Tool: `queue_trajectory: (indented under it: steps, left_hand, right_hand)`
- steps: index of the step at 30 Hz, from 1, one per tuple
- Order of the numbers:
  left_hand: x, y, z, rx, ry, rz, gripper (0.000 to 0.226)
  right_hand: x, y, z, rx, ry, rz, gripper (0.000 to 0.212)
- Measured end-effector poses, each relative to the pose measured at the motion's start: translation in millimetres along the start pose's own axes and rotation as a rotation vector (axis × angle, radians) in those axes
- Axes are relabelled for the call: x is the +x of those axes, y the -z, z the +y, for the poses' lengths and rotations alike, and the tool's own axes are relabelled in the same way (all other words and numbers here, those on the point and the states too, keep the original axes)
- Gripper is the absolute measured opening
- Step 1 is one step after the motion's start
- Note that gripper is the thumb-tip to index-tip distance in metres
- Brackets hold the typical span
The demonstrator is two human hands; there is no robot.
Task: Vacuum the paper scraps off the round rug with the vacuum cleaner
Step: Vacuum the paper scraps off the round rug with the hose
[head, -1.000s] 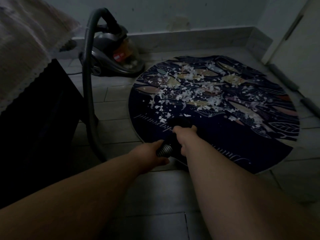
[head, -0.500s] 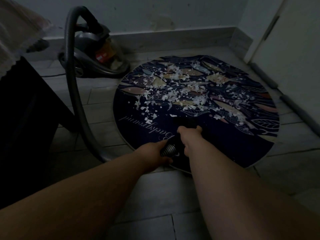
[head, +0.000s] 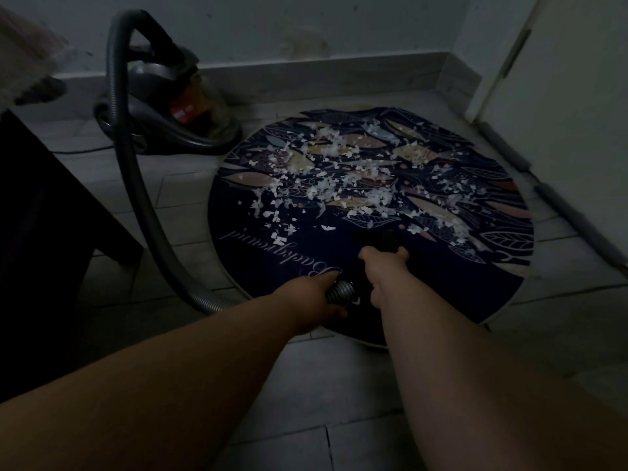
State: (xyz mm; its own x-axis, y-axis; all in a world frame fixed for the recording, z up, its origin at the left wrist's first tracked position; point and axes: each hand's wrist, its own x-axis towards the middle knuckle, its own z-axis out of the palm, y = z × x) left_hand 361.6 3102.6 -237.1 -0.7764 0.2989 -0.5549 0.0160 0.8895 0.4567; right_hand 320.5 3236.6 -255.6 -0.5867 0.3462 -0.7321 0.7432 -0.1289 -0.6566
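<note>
Ahead, paper scraps lie beyond right hand.

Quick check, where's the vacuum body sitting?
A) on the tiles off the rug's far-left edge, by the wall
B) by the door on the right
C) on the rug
A: the vacuum cleaner stands on the tiles by the wall, beside the round rug's far-left edge.

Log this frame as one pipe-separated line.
left hand: grips hose | right hand: grips nozzle | nozzle: over round rug, short of paper scraps | state: scraps mostly uncollected
</note>
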Motion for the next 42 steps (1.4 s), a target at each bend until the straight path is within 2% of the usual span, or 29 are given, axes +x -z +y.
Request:
queue_trajectory:
  steps: [19,42]
  left_hand:
    - [-2.8,5.5,-37.0,-0.045,0.068,0.065,0.076]
    - [-40.7,14.1,-53.1,-0.037,0.094,0.086,0.076]
  right_hand:
    - [5.8,-42.1,-2.4,-0.074,0.029,-0.116,0.087]
    - [-11.0,-73.0,8.3,-0.168,0.033,-0.176,0.088]
